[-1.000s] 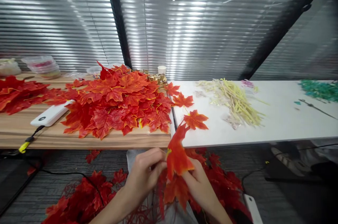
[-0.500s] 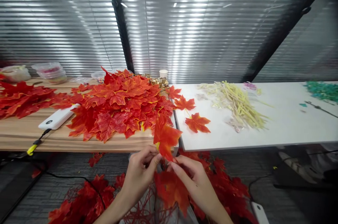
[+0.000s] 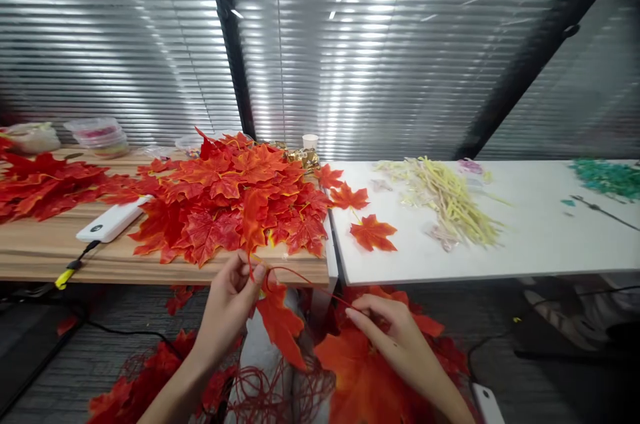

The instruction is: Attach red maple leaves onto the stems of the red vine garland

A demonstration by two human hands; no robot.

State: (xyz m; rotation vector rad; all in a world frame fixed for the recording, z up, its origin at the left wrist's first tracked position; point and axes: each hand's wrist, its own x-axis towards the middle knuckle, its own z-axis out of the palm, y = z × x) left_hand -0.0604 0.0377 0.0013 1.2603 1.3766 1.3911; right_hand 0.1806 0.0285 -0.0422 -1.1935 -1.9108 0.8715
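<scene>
My left hand [image 3: 225, 304] pinches an artificial maple leaf [image 3: 281, 327], orange-red, close to its yellow stem, together with a looped red cord [image 3: 307, 279]. Another leaf blade [image 3: 254, 217] stands up from the same fingers. Between finger and thumb of my right hand [image 3: 390, 327] is the other stretch of that cord, pulled fairly straight to the right. Beneath the right hand hangs a large orange maple leaf [image 3: 363, 374]; what holds it is hidden. Tangled red cord [image 3: 270, 387] lies low in the middle, over grey cloth.
A heap of red maple leaves [image 3: 220, 187] covers part of the wooden table [image 3: 165, 272]. A white power bank [image 3: 113, 221] lies beside it. The white table [image 3: 540, 237] bears loose leaves [image 3: 374, 233], pale yellow strips [image 3: 457, 204] and green pieces [image 3: 607, 177]. More leaves [image 3: 145, 377] lie below.
My hands have moved apart, left hand leftward with the leaf, right hand rightward. The red cord now stretches between them, and the upper leaf has shifted left.
</scene>
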